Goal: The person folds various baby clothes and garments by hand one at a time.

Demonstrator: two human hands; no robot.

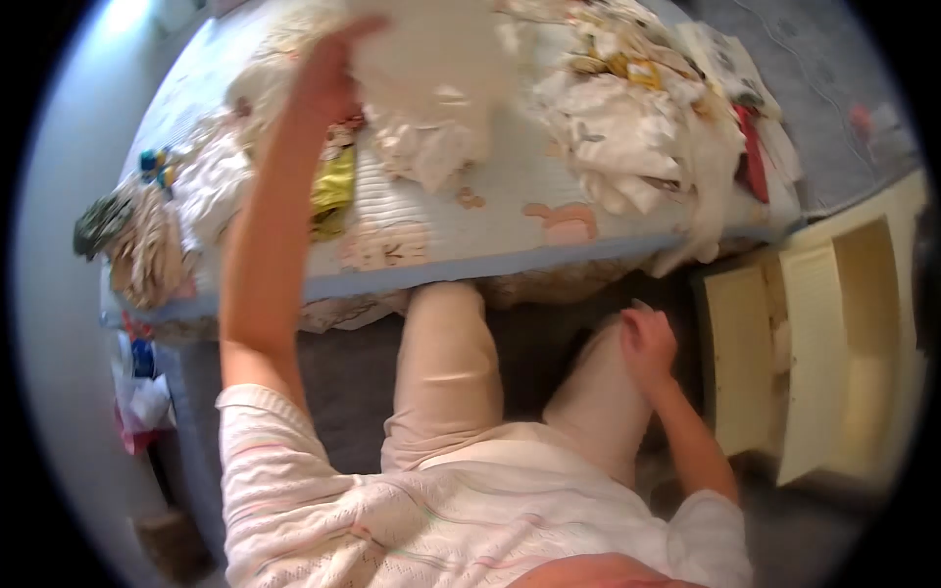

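Note:
My left arm stretches forward over the bed. My left hand [331,73] is smeared by motion, with fingers pointing right beside a pale white cloth [431,147]. That cloth is also blurred at its far end, and whether the hand grips it cannot be made out. Just below the hand lies a yellow-green cloth [333,186]. My right hand [648,348] rests on my right thigh near the bed's front edge, its fingers curled in, with nothing visible in them.
The bed [470,245] has a light quilted cover. A heap of white clothes [627,127] lies to the right, more white garments [211,167] to the left, and beige and grey-green folded clothes [147,255] at the left corner. Cream drawers [814,343] stand open at the right.

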